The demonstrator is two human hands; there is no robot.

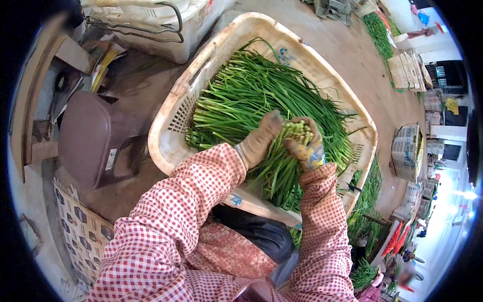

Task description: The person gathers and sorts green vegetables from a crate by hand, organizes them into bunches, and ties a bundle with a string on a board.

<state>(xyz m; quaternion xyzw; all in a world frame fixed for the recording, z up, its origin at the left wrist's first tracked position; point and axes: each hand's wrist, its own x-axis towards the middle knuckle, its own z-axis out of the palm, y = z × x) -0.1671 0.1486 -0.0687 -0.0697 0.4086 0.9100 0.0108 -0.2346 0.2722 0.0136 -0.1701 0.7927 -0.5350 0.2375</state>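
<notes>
A bunch of garlic chives (298,132), its pale cut ends bundled together, is held between my two gloved hands over the crate. My right hand (311,146), in a glove with blue and yellow marks, wraps round the bunch just below the cut ends. On the other side my left hand (259,140), in a dirty tan glove, is curled against the same bunch; some of its fingers are hidden. Beneath, a thick layer of loose garlic chives (266,85) lies in the white plastic crate (168,133), pale ends towards the left.
A brown plastic stool (85,138) stands left of the crate. Behind it is a white bin with metal handles (151,30). More greens (370,201) lie on the floor at right, with stacked crates (407,151) further off. Other people are at the lower right.
</notes>
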